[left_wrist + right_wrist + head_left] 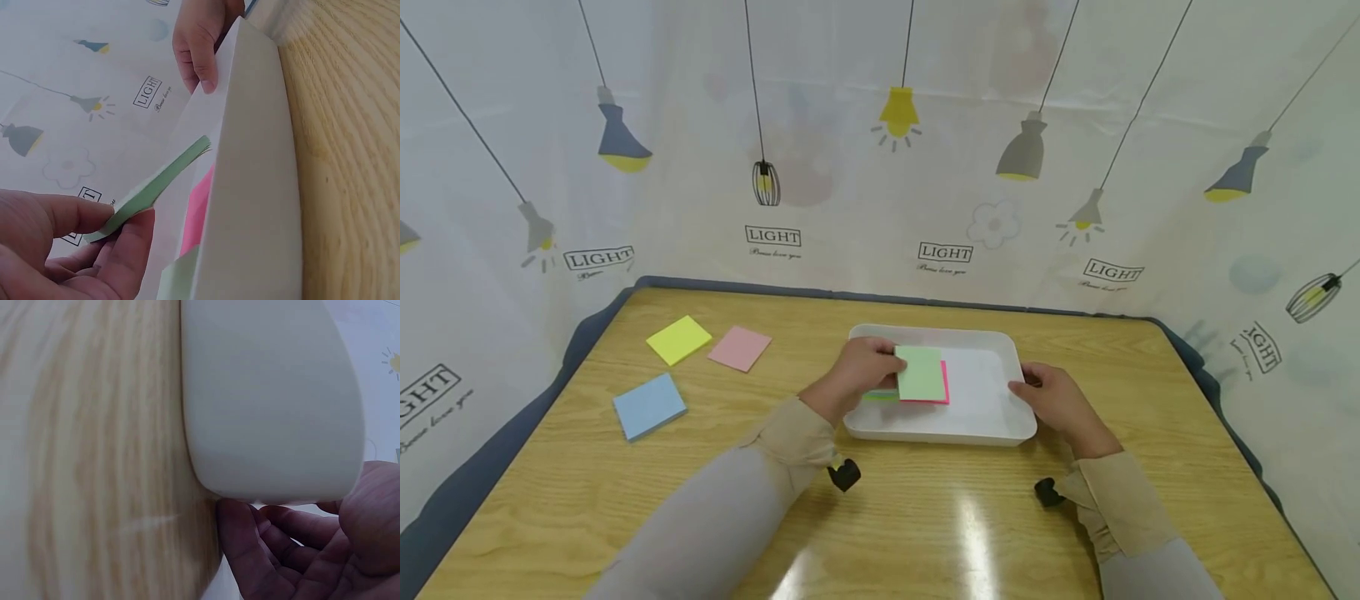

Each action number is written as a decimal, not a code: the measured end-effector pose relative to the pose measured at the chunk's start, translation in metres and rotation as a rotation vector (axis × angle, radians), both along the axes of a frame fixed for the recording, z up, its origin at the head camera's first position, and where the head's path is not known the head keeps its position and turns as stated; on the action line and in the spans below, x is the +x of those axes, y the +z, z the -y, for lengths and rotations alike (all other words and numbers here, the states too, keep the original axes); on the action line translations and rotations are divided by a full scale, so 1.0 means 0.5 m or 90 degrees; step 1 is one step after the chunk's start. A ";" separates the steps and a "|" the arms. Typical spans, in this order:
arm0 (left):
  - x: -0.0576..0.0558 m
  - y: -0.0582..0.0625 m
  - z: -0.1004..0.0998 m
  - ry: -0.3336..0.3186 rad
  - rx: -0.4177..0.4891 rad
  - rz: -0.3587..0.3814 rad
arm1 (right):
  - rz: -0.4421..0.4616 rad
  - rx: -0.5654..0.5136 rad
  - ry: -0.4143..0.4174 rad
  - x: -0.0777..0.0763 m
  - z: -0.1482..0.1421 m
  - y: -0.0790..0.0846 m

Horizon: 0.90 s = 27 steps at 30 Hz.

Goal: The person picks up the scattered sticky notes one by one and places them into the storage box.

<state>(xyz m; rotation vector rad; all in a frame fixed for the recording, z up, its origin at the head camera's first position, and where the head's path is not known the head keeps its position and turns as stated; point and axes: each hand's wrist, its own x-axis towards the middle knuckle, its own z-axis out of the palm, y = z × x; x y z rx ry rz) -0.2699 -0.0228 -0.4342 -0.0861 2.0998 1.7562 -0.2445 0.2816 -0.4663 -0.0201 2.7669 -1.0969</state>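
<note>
Over the white tray (985, 396), my left hand (867, 368) pinches a pale green sticky note pad (920, 373) between thumb and fingers. In the left wrist view this pad (164, 178) is tilted, its sheets fanning slightly at the far end. Below it in the tray lies a bright pink sticky note pad (947, 385), mostly covered from above. Another green pad (880, 397) lies beside the pink one, partly hidden by my left hand. My right hand (1058, 398) holds the tray's right end, thumb over the rim and fingers against the outer wall.
To the left on the wooden table (760, 508) lie a yellow pad (679, 340), a dull pink pad (740, 347) and a blue pad (650, 406). A printed curtain (850, 167) with lamp drawings stands around the table's back and side edges.
</note>
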 end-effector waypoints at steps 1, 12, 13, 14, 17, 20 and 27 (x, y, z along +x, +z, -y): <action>-0.004 -0.002 -0.005 0.003 0.000 0.002 | 0.001 0.001 -0.001 0.000 -0.001 0.000; -0.017 -0.003 -0.047 0.005 -0.084 -0.028 | 0.010 0.005 -0.011 0.000 0.002 0.002; -0.017 -0.004 -0.048 0.009 -0.095 -0.032 | 0.011 0.002 -0.012 -0.001 0.002 0.001; -0.017 -0.006 -0.048 0.013 -0.103 -0.034 | 0.012 0.002 -0.014 -0.001 0.003 0.001; -0.018 -0.014 -0.047 0.017 -0.134 -0.042 | 0.016 -0.004 -0.014 -0.001 0.004 0.002; -0.018 -0.023 -0.044 0.007 -0.174 -0.066 | 0.015 -0.006 -0.012 -0.001 0.003 0.002; -0.012 -0.023 -0.042 -0.048 -0.361 -0.185 | 0.007 -0.008 -0.014 0.001 0.003 0.003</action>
